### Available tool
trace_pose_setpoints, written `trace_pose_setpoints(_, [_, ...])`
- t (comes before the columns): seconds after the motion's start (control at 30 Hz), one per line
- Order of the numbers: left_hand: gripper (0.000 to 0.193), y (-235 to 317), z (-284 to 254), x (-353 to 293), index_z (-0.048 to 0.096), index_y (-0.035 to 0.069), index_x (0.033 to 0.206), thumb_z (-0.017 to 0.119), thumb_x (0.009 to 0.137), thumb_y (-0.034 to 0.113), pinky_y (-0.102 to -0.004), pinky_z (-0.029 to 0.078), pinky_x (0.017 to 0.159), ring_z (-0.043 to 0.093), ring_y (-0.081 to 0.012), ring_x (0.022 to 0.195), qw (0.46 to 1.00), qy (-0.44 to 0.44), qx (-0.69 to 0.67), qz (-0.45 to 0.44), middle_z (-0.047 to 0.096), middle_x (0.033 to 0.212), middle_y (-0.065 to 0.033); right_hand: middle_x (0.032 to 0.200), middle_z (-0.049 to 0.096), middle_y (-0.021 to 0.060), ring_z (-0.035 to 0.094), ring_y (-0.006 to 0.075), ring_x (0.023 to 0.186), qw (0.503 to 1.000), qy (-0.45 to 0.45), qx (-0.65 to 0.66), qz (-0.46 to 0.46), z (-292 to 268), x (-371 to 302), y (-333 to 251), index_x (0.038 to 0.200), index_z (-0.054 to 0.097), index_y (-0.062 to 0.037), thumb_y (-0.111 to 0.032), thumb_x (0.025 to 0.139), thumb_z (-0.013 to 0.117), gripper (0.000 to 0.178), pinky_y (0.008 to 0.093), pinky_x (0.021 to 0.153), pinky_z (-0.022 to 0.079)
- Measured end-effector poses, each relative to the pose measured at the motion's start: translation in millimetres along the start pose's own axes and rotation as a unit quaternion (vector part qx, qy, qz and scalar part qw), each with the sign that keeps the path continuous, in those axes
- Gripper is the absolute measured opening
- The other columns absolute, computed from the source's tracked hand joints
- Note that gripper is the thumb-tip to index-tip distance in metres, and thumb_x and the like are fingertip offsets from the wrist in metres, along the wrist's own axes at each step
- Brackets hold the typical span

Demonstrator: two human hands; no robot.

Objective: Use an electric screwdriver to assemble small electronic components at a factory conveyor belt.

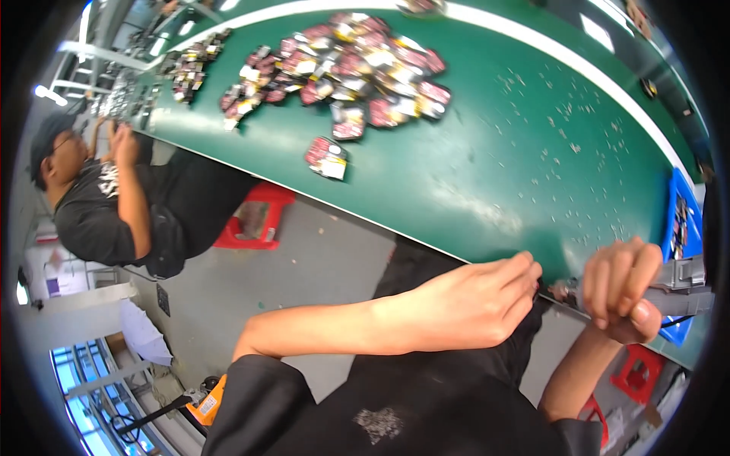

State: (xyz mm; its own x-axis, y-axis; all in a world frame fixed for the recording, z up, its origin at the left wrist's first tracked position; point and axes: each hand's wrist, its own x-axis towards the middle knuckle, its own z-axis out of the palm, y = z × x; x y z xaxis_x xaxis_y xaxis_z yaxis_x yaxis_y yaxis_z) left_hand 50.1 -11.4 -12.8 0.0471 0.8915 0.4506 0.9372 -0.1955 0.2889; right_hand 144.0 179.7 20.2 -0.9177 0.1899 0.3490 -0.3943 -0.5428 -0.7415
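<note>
My left hand point(494, 302) reaches over the near edge of the green table point(487, 175). Its fingers are pressed together, and whatever they hold, if anything, is hidden. To its right, my right hand point(623, 289) is raised with curled fingers, beside a grey metal device point(680, 287); what lies inside that grip does not show clearly. A small blurred reddish and silvery thing point(563, 289) sits at the table edge between the two hands. Farther off, a heap of small red, black and yellow packages point(357, 64) covers the table, with a single package point(327, 158) lying nearer.
Small pale scraps point(574, 144) are scattered across the table's right part. A blue tray point(680, 216) with packages stands at the right. At left, a co-worker point(114, 197) in dark clothes sits at the table by a red stool point(258, 220). An orange pallet jack point(207, 401) stands lower left.
</note>
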Motion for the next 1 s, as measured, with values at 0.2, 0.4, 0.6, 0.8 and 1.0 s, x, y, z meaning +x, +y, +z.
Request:
trace_pose_setpoints(0.2, [0.042,-39,-67,-40,0.065,0.0,0.105,0.072,0.064,-0.006,-0.0385,0.052,0.082,0.063,-0.0308,0.097,0.956,0.145,0.139,-0.212,0.067,0.106,-0.0142,0.053,0.047,0.0039,0.046,0.0115,0.036,0.978,0.113,0.106,-0.141,-17,-43,-32,0.071,0.045,-0.0065,0.001,0.08,0.062,0.021,0.0221,0.038,0.04])
trace_pose_setpoints(0.4, [0.034,-123,-92,-116,0.057,-0.004,0.119,0.064,0.087,0.006,-0.0403,0.047,0.09,0.059,-0.0379,0.103,0.859,0.171,0.251,-0.413,0.062,0.114,-0.0209,0.054,0.04,0.0006,0.04,0.01,0.039,0.971,0.178,0.108,-0.114,-10,-56,-20,0.078,0.042,-0.0076,-0.004,0.083,0.06,0.018,0.0243,0.043,0.035])
trace_pose_setpoints(0.6, [0.04,-89,-85,-129,0.047,-0.001,0.136,0.05,0.099,0.014,-0.036,0.045,0.098,0.057,-0.0267,0.117,0.824,0.256,0.195,-0.466,0.057,0.128,-0.0196,0.059,0.039,0.0014,0.039,0.0111,0.046,0.979,0.148,0.125,-0.063,-19,-62,-6,0.084,0.043,-0.0065,-0.01,0.086,0.054,0.012,0.0284,0.053,0.034])
trace_pose_setpoints(0.8, [0.019,-7,-45,-131,0.062,-0.003,0.108,0.047,0.097,0.002,-0.0224,0.043,0.064,0.05,-0.0082,0.069,0.787,0.443,0.106,-0.416,0.056,0.074,-0.0025,0.06,0.037,0.0002,0.039,0.0095,0.049,0.968,0.173,0.18,-0.043,-32,-67,-6,0.084,0.042,-0.0059,-0.007,0.086,0.056,0.014,0.0274,0.058,0.033])
trace_pose_setpoints(1.0, [0.023,29,17,-134,0.065,-0.003,0.103,0.046,0.099,0.01,-0.0217,0.036,0.055,0.047,-0.0064,0.06,0.819,0.316,-0.005,-0.479,0.061,0.069,-0.0023,0.063,0.039,0.0006,0.041,0.0094,0.051,0.968,0.174,0.179,-0.034,-34,-65,-7,0.086,0.043,-0.0056,-0.006,0.087,0.055,0.012,0.0273,0.059,0.035])
